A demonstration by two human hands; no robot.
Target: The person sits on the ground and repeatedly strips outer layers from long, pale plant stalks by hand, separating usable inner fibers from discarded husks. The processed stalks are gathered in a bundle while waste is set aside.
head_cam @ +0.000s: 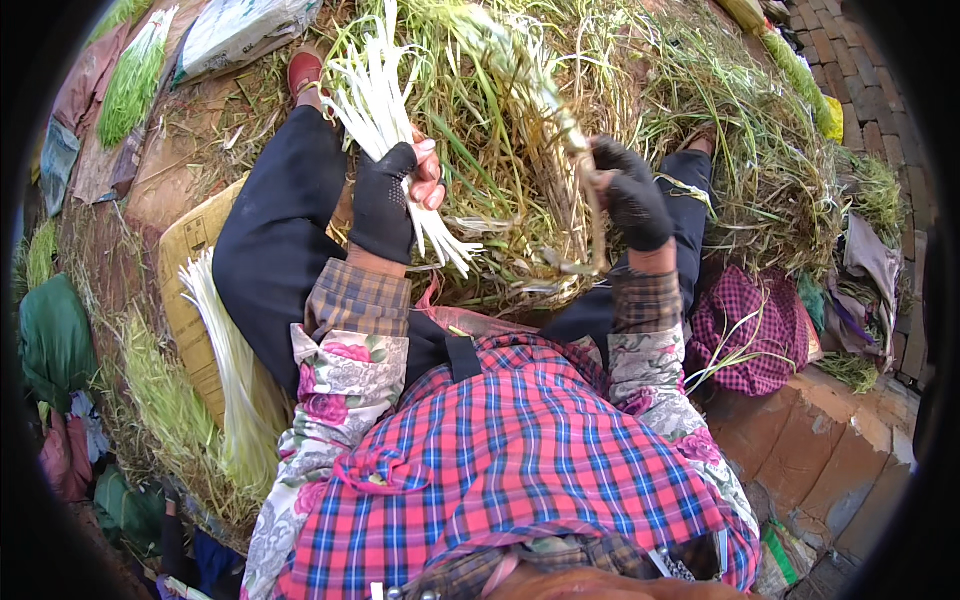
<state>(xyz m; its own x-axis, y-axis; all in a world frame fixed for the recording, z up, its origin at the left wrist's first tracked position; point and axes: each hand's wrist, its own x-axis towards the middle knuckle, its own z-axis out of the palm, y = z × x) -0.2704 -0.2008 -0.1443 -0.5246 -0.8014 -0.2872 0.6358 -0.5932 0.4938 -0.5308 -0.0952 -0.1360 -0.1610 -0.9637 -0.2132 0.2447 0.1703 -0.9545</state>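
My left hand (pixel 401 180), in a black fingerless glove, is closed around a bundle of white-stemmed leafy stalks (pixel 375 105); the white ends fan out above and below the fist. To its right, my right hand (pixel 626 187), gloved the same way, holds a blurred strand of stripped leaves or stalks (pixel 559 112). Under and between both hands lies a large heap of green and dry brown leaves (pixel 495 195). A longer bundle of pale stalks (pixel 232 375) rests beside my left thigh on a yellow printed sack (pixel 187 322).
Another green-and-white bundle (pixel 139 82) lies at upper left near a white sack (pixel 240 34). A checked cloth bundle (pixel 750 330) sits by my right side. Brick paving (pixel 862 75) runs along the right edge. At lower left are green cloth bundles (pixel 56 337) and part of another person (pixel 176 532).
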